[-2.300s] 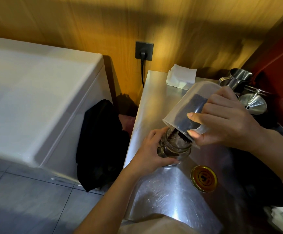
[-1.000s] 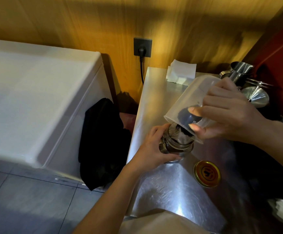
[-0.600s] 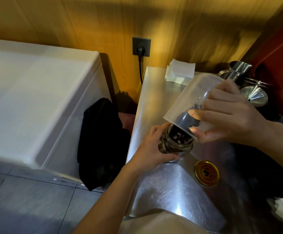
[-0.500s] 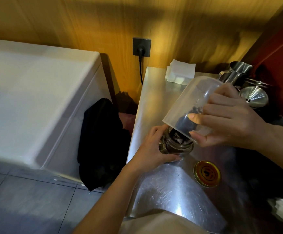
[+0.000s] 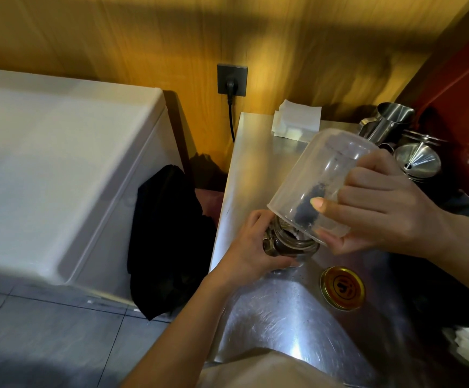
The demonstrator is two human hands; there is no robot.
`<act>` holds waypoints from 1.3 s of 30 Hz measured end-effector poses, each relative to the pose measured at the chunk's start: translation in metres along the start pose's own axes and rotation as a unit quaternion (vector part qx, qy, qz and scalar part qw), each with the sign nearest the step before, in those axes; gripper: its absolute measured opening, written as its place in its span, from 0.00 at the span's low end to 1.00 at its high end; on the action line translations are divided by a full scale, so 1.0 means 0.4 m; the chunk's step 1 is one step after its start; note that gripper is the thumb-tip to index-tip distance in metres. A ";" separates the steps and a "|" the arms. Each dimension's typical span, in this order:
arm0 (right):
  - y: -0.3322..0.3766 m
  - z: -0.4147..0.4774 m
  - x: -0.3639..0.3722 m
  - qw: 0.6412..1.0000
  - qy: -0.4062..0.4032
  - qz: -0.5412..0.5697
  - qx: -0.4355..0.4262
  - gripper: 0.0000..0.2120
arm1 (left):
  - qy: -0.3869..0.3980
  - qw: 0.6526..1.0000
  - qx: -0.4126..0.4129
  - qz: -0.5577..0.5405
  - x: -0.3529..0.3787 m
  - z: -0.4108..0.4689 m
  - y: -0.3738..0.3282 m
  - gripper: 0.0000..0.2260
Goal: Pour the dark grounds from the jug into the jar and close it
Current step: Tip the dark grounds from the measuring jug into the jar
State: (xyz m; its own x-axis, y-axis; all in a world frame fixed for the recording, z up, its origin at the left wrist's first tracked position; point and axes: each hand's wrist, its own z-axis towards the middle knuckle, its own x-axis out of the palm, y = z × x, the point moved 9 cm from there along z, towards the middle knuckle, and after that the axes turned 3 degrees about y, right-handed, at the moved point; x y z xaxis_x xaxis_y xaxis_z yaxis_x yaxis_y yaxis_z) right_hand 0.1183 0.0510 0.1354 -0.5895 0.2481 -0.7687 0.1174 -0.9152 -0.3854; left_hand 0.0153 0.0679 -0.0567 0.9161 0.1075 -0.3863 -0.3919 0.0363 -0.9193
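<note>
My right hand grips a clear plastic jug, tipped steeply mouth-down over a small glass jar. A small streak of dark grounds clings inside the jug near its rim. My left hand wraps around the jar's left side and holds it on the steel counter. The jar looks dark with grounds inside; its mouth is partly hidden by the jug's rim. A gold lid lies flat on the counter to the jar's right, apart from it.
Steel cups and a funnel stand at the back right. Folded white paper lies at the counter's far edge. A white chest appliance fills the left, with a black cloth hanging between it and the counter.
The jug has tipped more steeply and most of the dark grounds have left it. The jar has stayed in my left hand in the same spot.
</note>
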 end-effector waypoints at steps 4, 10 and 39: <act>0.011 -0.004 -0.002 1.000 0.007 -0.014 -0.016 0.11 | 0.006 1.000 -0.001 -0.008 0.002 0.002 0.002 0.39; 0.022 -0.010 -0.010 0.999 -0.001 -0.024 -0.033 0.10 | 0.002 1.000 -0.008 -0.014 0.003 -0.001 0.009 0.38; 0.023 -0.027 -0.035 1.000 -0.020 0.021 0.010 0.11 | -0.017 1.000 0.004 -0.010 0.004 -0.001 -0.008 0.37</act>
State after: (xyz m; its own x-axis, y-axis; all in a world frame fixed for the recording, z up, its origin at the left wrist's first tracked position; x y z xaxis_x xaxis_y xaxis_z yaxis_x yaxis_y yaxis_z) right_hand 0.1362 0.0426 0.1371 -0.6155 0.1978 -0.7629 0.1262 -0.9308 -0.3431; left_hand 0.0182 0.0677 -0.0544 0.9208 0.1396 -0.3642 -0.3734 0.0460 -0.9265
